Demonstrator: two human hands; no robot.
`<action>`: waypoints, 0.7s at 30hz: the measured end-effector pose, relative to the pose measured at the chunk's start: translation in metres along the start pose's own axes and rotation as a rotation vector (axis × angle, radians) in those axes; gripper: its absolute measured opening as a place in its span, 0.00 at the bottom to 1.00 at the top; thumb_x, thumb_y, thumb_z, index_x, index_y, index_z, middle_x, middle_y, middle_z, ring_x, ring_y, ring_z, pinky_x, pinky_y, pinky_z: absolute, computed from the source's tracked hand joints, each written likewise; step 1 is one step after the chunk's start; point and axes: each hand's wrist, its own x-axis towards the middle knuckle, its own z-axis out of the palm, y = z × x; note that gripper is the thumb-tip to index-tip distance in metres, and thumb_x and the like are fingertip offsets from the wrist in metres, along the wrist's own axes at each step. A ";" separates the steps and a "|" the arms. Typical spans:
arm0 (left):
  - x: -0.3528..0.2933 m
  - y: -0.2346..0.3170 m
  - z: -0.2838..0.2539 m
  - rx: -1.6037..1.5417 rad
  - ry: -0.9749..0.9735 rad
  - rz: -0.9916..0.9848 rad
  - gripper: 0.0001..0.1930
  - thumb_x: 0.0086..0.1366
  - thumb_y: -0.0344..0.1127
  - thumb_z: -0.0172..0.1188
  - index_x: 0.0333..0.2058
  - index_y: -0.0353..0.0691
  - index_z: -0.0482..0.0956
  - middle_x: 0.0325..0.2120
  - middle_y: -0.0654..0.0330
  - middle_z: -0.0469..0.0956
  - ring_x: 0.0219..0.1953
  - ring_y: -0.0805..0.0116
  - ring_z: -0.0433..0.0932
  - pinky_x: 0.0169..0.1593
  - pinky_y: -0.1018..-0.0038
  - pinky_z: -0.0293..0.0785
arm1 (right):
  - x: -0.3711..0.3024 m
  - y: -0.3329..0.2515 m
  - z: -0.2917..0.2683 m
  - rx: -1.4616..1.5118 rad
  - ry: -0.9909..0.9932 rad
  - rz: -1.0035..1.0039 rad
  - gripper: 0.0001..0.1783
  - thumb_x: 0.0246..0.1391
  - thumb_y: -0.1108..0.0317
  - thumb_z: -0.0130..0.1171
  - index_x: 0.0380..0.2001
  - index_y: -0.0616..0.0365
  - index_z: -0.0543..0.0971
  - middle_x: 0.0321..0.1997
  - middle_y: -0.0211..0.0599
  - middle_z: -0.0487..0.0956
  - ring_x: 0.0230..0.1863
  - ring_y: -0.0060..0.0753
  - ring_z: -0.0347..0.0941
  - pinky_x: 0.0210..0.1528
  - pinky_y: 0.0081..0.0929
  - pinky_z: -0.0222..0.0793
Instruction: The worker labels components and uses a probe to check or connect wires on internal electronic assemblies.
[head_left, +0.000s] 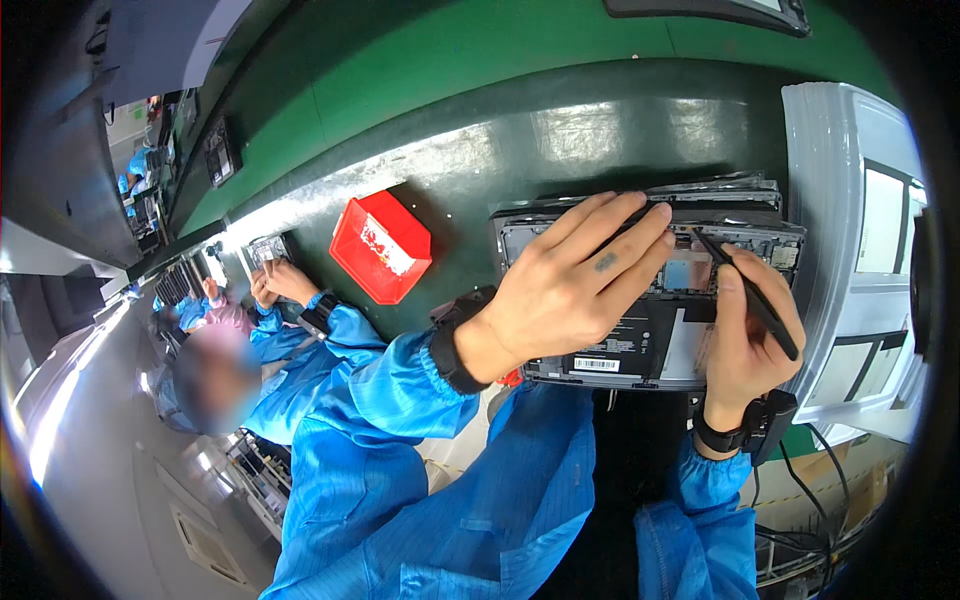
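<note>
An opened laptop base lies in front of me, its inner parts and black battery exposed. Across its left and upper part rests my left hand, fingers stretched out, with part of the base hidden beneath. My right hand is closed around black tweezers. Their narrow tip points down at the upper edge of the base, just right of my left fingertips. A silvery-blue patch shows between the two hands.
A red bin with small white pieces stands left of the laptop. White trays are stacked at the right, above hanging black cables. Further left, a co-worker's hands work on another device. Another dark panel lies at the far edge.
</note>
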 end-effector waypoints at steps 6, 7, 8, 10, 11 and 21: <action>-0.048 0.020 -0.035 0.044 0.254 -0.717 0.18 0.58 0.24 0.61 0.49 0.26 0.79 0.56 0.41 0.75 0.58 0.48 0.75 0.61 0.62 0.69 | -0.006 -0.002 -0.043 -0.052 0.055 -0.059 0.09 0.52 0.77 0.65 0.38 0.66 0.80 0.42 0.49 0.83 0.46 0.43 0.79 0.58 0.42 0.70; -0.066 0.025 -0.036 -0.034 0.290 -0.883 0.17 0.60 0.24 0.60 0.49 0.25 0.78 0.57 0.40 0.74 0.60 0.50 0.74 0.62 0.63 0.68 | -0.009 0.008 -0.059 -0.003 0.105 -0.118 0.10 0.53 0.75 0.65 0.38 0.65 0.79 0.42 0.49 0.82 0.47 0.44 0.78 0.61 0.48 0.66; -0.086 0.028 -0.031 -0.104 0.246 -0.931 0.17 0.61 0.26 0.61 0.48 0.24 0.79 0.57 0.40 0.74 0.59 0.49 0.75 0.61 0.64 0.69 | -0.009 0.012 -0.064 0.059 0.070 -0.083 0.10 0.53 0.73 0.65 0.38 0.65 0.78 0.43 0.50 0.82 0.48 0.45 0.77 0.63 0.50 0.64; -0.098 0.040 -0.022 -0.279 0.262 -1.012 0.17 0.63 0.28 0.60 0.48 0.23 0.78 0.56 0.39 0.75 0.59 0.50 0.75 0.62 0.65 0.66 | -0.016 0.025 -0.072 0.149 -0.039 0.058 0.11 0.52 0.74 0.64 0.38 0.64 0.77 0.42 0.49 0.80 0.48 0.45 0.76 0.65 0.50 0.62; -0.100 0.046 -0.013 -0.349 0.325 -1.075 0.17 0.66 0.29 0.57 0.50 0.24 0.78 0.57 0.40 0.74 0.61 0.51 0.73 0.64 0.65 0.64 | -0.026 0.031 -0.073 0.152 -0.046 0.204 0.11 0.50 0.75 0.64 0.37 0.65 0.76 0.41 0.48 0.80 0.47 0.45 0.77 0.64 0.49 0.63; -0.104 0.058 -0.029 -0.593 0.707 -1.216 0.11 0.72 0.33 0.54 0.35 0.31 0.80 0.28 0.70 0.74 0.31 0.82 0.67 0.35 0.82 0.63 | -0.011 0.002 -0.045 0.456 -0.048 0.061 0.17 0.48 0.62 0.73 0.34 0.58 0.77 0.33 0.43 0.82 0.36 0.41 0.80 0.68 0.63 0.56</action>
